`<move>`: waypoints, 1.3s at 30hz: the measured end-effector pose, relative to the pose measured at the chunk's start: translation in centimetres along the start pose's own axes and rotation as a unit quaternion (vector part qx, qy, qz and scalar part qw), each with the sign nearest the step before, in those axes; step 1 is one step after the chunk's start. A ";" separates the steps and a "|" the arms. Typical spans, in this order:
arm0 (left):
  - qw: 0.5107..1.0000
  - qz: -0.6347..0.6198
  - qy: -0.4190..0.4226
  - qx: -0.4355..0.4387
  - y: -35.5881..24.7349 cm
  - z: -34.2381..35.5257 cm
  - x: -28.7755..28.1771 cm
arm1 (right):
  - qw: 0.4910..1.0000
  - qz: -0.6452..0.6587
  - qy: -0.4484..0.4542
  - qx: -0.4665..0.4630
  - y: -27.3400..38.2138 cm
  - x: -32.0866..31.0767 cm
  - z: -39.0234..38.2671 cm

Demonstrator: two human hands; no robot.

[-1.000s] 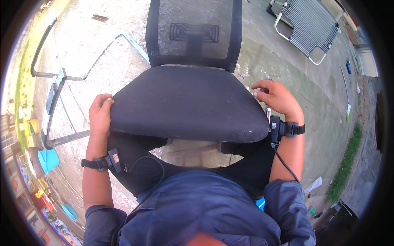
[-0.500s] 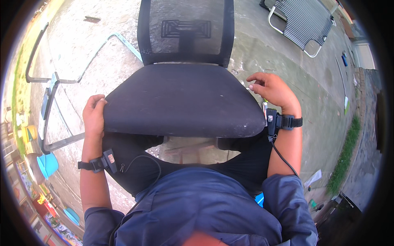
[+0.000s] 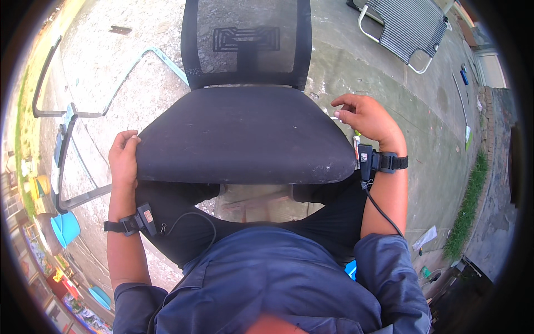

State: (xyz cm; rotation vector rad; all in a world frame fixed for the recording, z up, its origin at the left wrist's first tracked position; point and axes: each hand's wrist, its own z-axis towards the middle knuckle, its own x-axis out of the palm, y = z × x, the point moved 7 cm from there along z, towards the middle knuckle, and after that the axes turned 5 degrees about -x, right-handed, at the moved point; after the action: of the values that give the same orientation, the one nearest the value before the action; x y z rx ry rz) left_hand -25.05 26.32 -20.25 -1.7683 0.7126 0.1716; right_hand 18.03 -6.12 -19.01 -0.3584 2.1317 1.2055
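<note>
A black office chair with a padded seat [image 3: 245, 133] and a mesh backrest [image 3: 245, 61] stands right in front of me, its seat scuffed with pale specks. At the seat's left edge rests my left hand [image 3: 123, 156], thumb and fingers closed against the rim. Beside the right edge hovers my right hand [image 3: 367, 118], its fingers curled and thumb and forefinger a little apart. A thin pale tip shows by that thumb, and a small white and yellow-green item [image 3: 356, 143] shows below the hand; whether they are one thing is hidden.
A bent black metal frame [image 3: 69, 145] with a light-blue strip [image 3: 130, 69] lies at left. A striped folding chair [image 3: 409, 28] is at the far right. Turquoise buckets [image 3: 65, 227] stand at lower left. Long thin tools lie on the concrete at right, by a grass strip [image 3: 467, 206].
The view has shifted slightly, so the chair sits a little further left in it. Both hands keep nearly the same pose beside the seat.
</note>
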 end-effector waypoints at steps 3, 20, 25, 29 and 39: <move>1.000 -0.002 0.001 0.002 0.1 0.1 0.0 | 1.000 0.004 0.000 0.005 0.1 0.0 0.0; 1.000 0.014 0.009 0.008 -0.6 0.0 0.2 | 1.000 -0.006 -0.002 0.007 0.5 -0.1 0.0; 1.000 0.002 0.006 0.007 -0.3 0.1 0.0 | 1.000 -0.007 -0.006 0.004 0.4 0.0 0.1; 1.000 0.006 0.005 0.008 -0.5 0.0 0.1 | 1.000 -0.006 -0.005 0.002 0.5 0.0 0.1; 1.000 0.013 0.004 0.000 -0.7 -0.1 0.2 | 1.000 -0.001 -0.005 0.006 0.2 0.1 0.3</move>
State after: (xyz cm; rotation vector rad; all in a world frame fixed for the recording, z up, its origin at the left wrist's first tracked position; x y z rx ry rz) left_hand -24.52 26.26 -19.69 -1.7602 0.7421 0.1828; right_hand 17.94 -5.77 -19.08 -0.3480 2.1287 1.1918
